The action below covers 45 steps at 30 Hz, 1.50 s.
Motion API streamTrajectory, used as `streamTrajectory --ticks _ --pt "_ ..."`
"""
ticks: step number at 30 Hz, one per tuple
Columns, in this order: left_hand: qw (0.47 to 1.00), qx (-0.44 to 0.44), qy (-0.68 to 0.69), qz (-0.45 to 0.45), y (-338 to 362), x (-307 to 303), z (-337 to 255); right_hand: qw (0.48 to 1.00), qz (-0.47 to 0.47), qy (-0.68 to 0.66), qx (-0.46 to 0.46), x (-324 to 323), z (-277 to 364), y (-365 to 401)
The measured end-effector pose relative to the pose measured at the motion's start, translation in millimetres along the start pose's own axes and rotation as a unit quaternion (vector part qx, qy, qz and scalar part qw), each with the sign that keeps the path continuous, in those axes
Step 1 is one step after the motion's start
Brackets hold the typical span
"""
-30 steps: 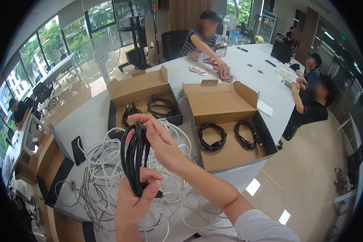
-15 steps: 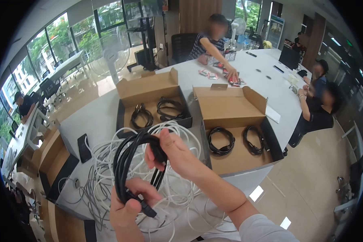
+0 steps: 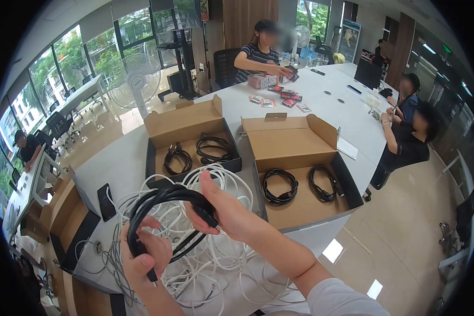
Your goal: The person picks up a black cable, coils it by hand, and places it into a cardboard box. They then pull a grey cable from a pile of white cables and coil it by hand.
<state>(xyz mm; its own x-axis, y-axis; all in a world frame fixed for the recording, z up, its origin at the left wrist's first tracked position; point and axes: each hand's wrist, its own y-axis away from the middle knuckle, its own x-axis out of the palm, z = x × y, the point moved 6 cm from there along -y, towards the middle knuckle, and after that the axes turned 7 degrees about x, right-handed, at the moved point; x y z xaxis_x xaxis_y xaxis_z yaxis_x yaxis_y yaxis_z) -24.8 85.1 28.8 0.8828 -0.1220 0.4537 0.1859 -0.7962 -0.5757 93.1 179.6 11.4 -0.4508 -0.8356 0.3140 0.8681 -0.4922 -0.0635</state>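
Note:
A bundled black cable (image 3: pixel 158 198) arches between my two hands above the table. My left hand (image 3: pixel 145 255) is closed around its lower left side, with a connector end pointing down below the thumb. My right hand (image 3: pixel 224 208) grips the right side of the loop, where a black plug (image 3: pixel 208 216) shows by the fingers. Beneath both hands lies a tangled heap of white cables (image 3: pixel 216 263). Past it, an open cardboard box (image 3: pixel 184 120) contains two coiled black cables. To the right, another open box (image 3: pixel 292 142) also has two black coils inside.
Grey cables (image 3: pixel 108 258) spread left of the heap, near a black phone (image 3: pixel 106 203). More open boxes (image 3: pixel 73 210) stand at the left edge. Across the white table (image 3: pixel 321 113), a person handles small red packets (image 3: pixel 289 96). Two people sit at the right.
The cable loop has shifted left and opened wider, my left hand moving left with it. My view has tilted slightly. The person across has drawn their arm back from the packets.

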Motion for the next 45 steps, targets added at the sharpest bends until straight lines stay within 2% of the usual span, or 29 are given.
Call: streamTrajectory --ticks 3,4,7,11,14,17,18,21,22,26,29,33,34,37,39,40,41,43,44,45 --pt "0.999 0.018 0.034 -0.01 6.6 -7.3 0.1 0.998 0.049 0.001 -0.034 3.4 0.4 -0.2" --pt "0.997 0.059 0.024 -0.031 7.7 -7.8 -2.8 0.998 0.049 -0.013 -0.043 8.3 5.0 3.4" --pt "0.984 0.101 -0.019 -0.146 9.9 -9.1 -1.8 0.994 0.088 -0.021 -0.059 12.1 8.6 8.3" --pt "0.989 0.099 -0.013 -0.113 7.0 3.3 3.2 0.991 0.105 -0.006 -0.077 9.2 19.9 15.7" --pt "0.994 0.112 0.009 0.003 2.4 8.7 1.6 0.988 0.126 -0.066 -0.057 13.3 22.2 20.6" --pt "0.993 0.113 0.013 -0.021 2.2 4.1 1.2 0.989 0.097 0.001 -0.11 17.8 25.6 19.1" --pt "0.993 0.11 0.004 -0.045 3.9 1.3 2.5 0.995 0.086 -0.022 -0.036 17.7 26.4 22.3" --pt "0.988 0.076 -0.002 -0.136 6.8 6.1 9.0 0.995 0.101 0.024 -0.003 16.3 28.0 28.6" --pt "0.992 0.077 0.03 -0.095 6.0 8.6 14.8 0.993 0.119 0.0 0.019 17.7 30.2 32.9" --pt "0.996 0.022 0.021 -0.082 2.0 19.1 26.3 0.99 0.128 -0.021 -0.048 23.0 32.5 36.7" --pt "0.995 0.014 0.005 -0.103 1.4 11.7 23.2 0.995 0.092 0.023 0.017 20.1 37.6 36.9" --pt "0.98 -0.023 -0.034 -0.195 7.3 7.7 19.8 0.995 -0.031 0.09 -0.028 3.2 32.0 24.2" --pt "0.988 -0.007 -0.026 -0.155 6.8 11.1 20.8 0.994 -0.064 0.083 -0.007 -1.4 33.9 24.1" --pt "0.997 -0.041 0.004 -0.064 15.8 30.9 35.0 0.983 -0.154 0.06 -0.076 -22.1 23.1 8.0" --pt "0.985 -0.125 -0.105 0.048 22.4 42.4 46.0 0.97 -0.176 0.119 -0.12 -28.4 17.2 4.4" --pt "0.97 -0.183 -0.109 0.116 22.7 50.5 49.9 0.962 -0.178 0.15 -0.142 -29.9 18.1 2.8" --pt "0.969 -0.175 -0.114 0.135 19.7 54.2 48.3 0.952 -0.181 0.182 -0.164 -30.8 20.4 2.4" --pt "0.964 -0.165 -0.123 0.169 19.4 61.2 46.5 0.94 -0.193 0.248 -0.137 -29.5 18.3 3.6" --pt "0.965 -0.186 -0.099 0.156 21.5 58.8 44.9 0.936 -0.192 0.268 -0.126 -24.8 19.8 5.0" --pt "0.972 -0.168 -0.086 0.141 21.1 54.8 42.0 0.93 -0.189 0.29 -0.119 -20.9 23.2 5.9"
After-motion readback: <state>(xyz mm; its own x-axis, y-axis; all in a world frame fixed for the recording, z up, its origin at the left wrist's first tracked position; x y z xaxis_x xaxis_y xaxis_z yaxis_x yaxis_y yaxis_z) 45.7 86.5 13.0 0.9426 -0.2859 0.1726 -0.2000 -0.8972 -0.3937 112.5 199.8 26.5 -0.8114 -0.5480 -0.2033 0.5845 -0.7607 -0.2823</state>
